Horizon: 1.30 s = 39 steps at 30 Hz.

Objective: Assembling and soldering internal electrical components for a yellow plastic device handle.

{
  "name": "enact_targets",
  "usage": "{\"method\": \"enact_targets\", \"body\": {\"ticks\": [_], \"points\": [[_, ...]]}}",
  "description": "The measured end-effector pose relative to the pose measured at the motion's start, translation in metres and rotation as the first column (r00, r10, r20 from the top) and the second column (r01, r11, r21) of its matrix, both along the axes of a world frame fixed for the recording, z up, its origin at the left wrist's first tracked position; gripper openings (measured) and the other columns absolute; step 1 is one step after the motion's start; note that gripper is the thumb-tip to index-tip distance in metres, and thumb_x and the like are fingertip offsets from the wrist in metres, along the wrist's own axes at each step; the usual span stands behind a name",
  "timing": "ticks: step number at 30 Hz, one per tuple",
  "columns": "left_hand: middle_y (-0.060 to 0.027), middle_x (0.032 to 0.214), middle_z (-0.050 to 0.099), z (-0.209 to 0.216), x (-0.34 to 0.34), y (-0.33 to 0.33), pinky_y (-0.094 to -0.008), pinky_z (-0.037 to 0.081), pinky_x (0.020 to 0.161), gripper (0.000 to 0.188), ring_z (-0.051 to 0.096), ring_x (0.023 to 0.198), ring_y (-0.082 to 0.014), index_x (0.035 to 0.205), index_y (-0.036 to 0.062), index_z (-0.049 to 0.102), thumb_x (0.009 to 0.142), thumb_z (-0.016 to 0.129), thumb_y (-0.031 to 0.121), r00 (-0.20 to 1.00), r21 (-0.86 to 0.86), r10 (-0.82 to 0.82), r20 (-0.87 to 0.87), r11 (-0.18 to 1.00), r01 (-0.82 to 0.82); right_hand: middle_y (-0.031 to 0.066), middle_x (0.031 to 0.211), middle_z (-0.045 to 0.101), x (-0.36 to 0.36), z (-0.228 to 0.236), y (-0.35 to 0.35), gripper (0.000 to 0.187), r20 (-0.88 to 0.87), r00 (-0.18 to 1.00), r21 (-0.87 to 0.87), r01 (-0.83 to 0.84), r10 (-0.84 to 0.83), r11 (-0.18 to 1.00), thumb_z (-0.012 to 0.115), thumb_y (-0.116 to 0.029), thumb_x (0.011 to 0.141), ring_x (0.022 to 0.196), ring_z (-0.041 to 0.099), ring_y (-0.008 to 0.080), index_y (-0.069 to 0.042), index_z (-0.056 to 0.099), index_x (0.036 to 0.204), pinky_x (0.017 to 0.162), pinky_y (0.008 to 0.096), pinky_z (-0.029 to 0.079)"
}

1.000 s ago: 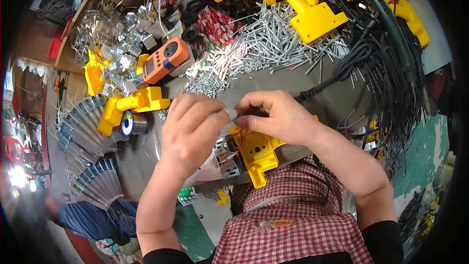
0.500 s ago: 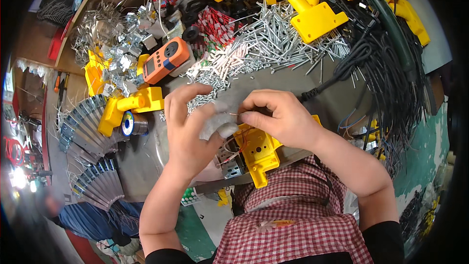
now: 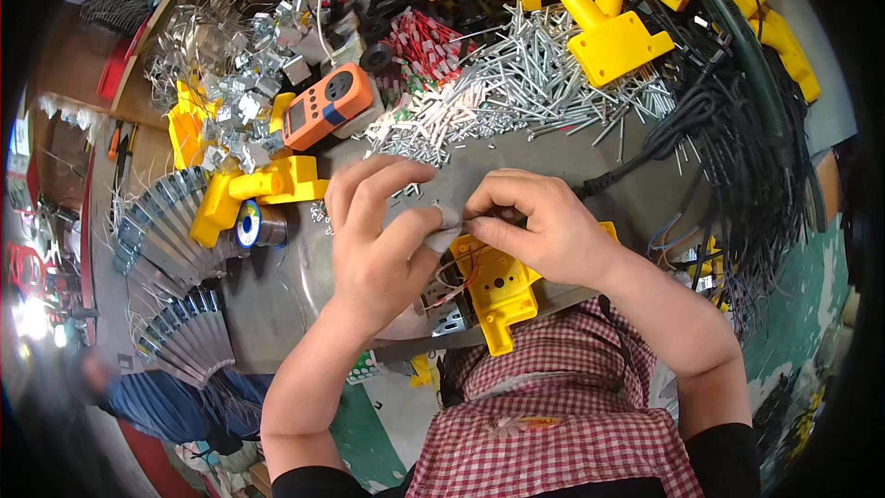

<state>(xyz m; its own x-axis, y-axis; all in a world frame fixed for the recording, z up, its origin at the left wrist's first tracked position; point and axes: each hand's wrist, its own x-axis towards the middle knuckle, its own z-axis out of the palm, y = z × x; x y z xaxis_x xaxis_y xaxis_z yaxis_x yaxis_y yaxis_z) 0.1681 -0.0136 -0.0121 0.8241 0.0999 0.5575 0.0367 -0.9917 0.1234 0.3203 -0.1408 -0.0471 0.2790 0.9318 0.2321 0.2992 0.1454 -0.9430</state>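
In front of me, my left hand [image 3: 380, 244] and my right hand [image 3: 546, 226] meet fingertip to fingertip. Grey coverings wrap the left thumb and index finger, which are pinched together at a thin wire [image 3: 464, 256]. My right thumb and index finger close on the wire from the other side; its end is mostly hidden by the fingers. Just below lies an open yellow plastic housing [image 3: 502, 284] with hollow compartments facing up. Against its left side sits a metal part with slots [image 3: 450, 321], with thin reddish and white wires looping over it.
Loose screws [image 3: 544, 65] are heaped at the back, beside red-wired parts [image 3: 426, 46]. An orange meter [image 3: 327, 106], a solder spool [image 3: 261, 224] and fanned grey strips [image 3: 161, 226] lie left. Black cables [image 3: 737, 175] hang at right; more yellow housings [image 3: 613, 41] are stacked behind.
The left thumb and index finger, apart before, have closed together against the right fingertips. Both hands appear slightly further right, and the whole view has shifted a little.
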Motion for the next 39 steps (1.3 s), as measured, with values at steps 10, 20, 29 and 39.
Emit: {"method": "enact_targets", "body": {"ticks": [10,20,29,39], "points": [[-0.0099,0.093,0.062,-0.014,-0.003,-0.001,-0.0395,0.046,0.085,0.012,0.059,0.089,-0.0253,0.078,0.0025,0.060,0.072,0.068,0.009,1.000,-0.218,0.003,0.017,0.976,0.001,0.0110,0.078,0.058,0.000,-0.005,0.002,0.011,-0.071,0.996,0.010,-0.052,0.053,0.999,0.065,-0.009,0.078,0.076,0.055,0.0278,-0.003,0.057,0.080,0.072,0.0368,0.043],[0.0008,0.091,0.058,-0.034,0.010,0.012,-0.0249,0.041,0.084,0.020,0.050,0.088,-0.0049,0.103,0.0038,0.057,0.097,0.047,0.020,0.909,-0.892,-0.018,-0.416,0.206,-0.403,0.0048,0.076,0.046,-0.008,-0.017,0.006,0.016,0.658,0.712,0.288,0.062,-0.245,0.955,0.064,-0.010,0.074,0.077,0.046,0.0227,-0.009,0.048,0.076,0.070,0.0369,0.033],[-0.0120,0.090,0.059,-0.057,0.053,0.077,-0.0412,0.044,0.080,0.018,0.054,0.090,-0.0322,0.092,0.0015,0.061,0.074,0.063,0.003,0.937,-0.040,0.250,-0.244,0.963,-0.267,0.0022,0.074,0.053,-0.012,-0.013,0.005,0.013,0.512,0.833,0.220,0.108,-0.209,0.969,0.068,-0.007,0.072,0.073,0.050,0.0214,-0.008,0.055,0.076,0.071,0.0355,0.032],[-0.0076,0.091,0.058,-0.052,0.052,0.079,-0.0392,0.043,0.081,0.024,0.054,0.092,-0.0275,0.088,0.0048,0.062,0.065,0.059,-0.003,0.974,-0.016,0.114,-0.194,0.993,-0.119,0.0018,0.075,0.054,-0.009,-0.020,0.004,0.013,0.436,0.885,0.160,0.101,-0.162,0.982,0.063,-0.014,0.080,0.076,0.052,0.0208,-0.009,0.051,0.078,0.074,0.0366,0.033]]}}
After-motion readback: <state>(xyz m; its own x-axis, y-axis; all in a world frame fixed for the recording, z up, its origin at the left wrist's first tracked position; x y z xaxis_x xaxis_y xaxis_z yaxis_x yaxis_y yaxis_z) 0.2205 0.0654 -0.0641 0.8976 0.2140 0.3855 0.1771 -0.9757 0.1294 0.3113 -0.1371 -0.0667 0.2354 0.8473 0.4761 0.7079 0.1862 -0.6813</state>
